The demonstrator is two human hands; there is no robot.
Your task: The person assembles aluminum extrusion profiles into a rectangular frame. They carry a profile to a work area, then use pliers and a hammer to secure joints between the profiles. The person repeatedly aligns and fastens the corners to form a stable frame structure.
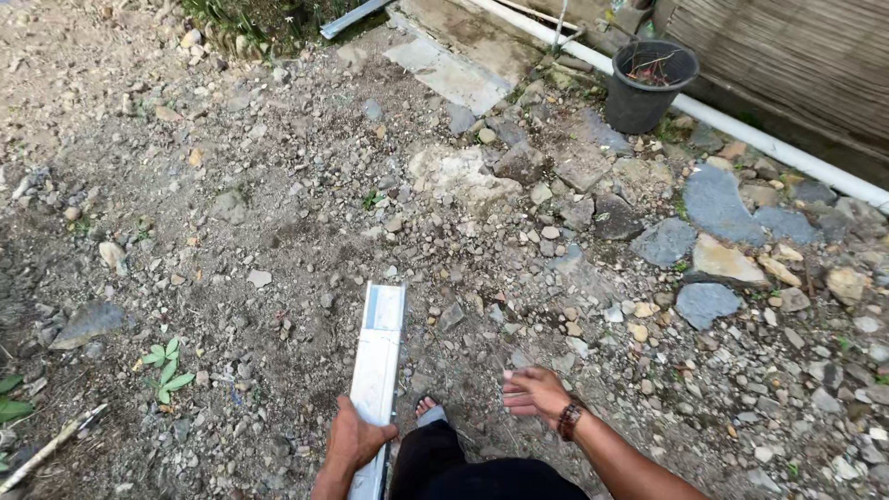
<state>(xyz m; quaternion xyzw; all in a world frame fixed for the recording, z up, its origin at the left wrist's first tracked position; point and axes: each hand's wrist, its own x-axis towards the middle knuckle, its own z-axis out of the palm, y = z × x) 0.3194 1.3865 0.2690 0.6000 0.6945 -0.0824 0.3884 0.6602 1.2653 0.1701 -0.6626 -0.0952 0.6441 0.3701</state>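
1. Left of the metal channel [378, 370], the stony ground [259, 213] lies open, with only a small green plant [167, 366] and a stick [46, 449] near the lower-left edge.
2. The left hand [352, 440] forms a clenched grip around the channel's near end; the channel runs forward from the grip, its far end on the dirt.
3. A sandalled foot [428, 410] stands just beside the channel.
4. The right hand [535, 393] hovers released, fingers spread, holding nothing.
5. Far right, flat grey stones [713, 208], a black pot [648, 83] and a white pipe [787, 153] bound the room.
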